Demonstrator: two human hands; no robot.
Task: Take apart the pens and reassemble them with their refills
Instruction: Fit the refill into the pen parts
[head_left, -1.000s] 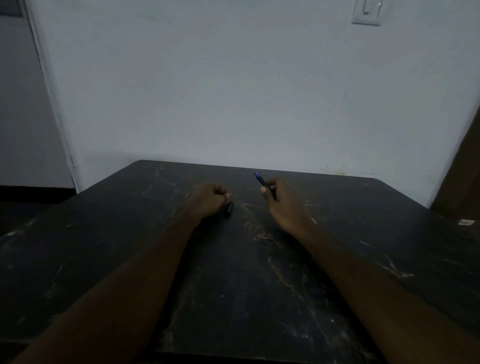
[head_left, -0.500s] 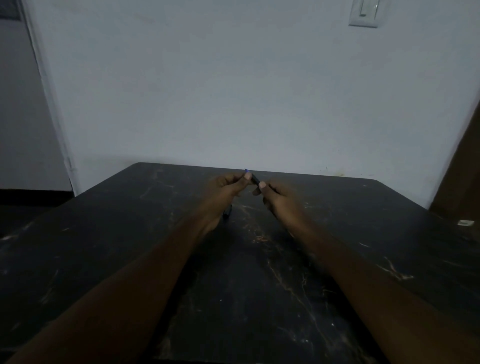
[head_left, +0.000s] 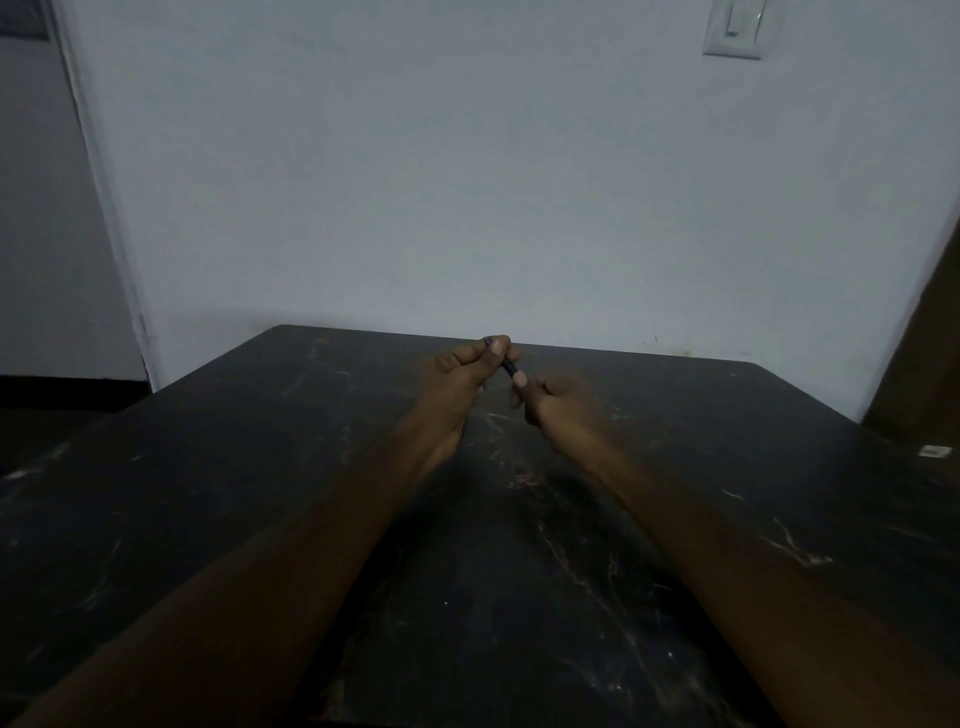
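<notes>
Both hands hold one pen (head_left: 506, 364) up over the table (head_left: 260, 493), left hand (head_left: 467, 369) pinching the far end, right hand (head_left: 550, 397) the near end, probably so they can twist it apart.

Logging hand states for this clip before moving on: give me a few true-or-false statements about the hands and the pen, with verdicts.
1. The left hand and right hand hold one pen between them. True.
2. The pen has been set down, untouched. False: it is held above the table.
3. A light switch is on the wall, upper right. True.
4. The right hand is open and idle. False: its fingers pinch the pen's nearer end.
</notes>
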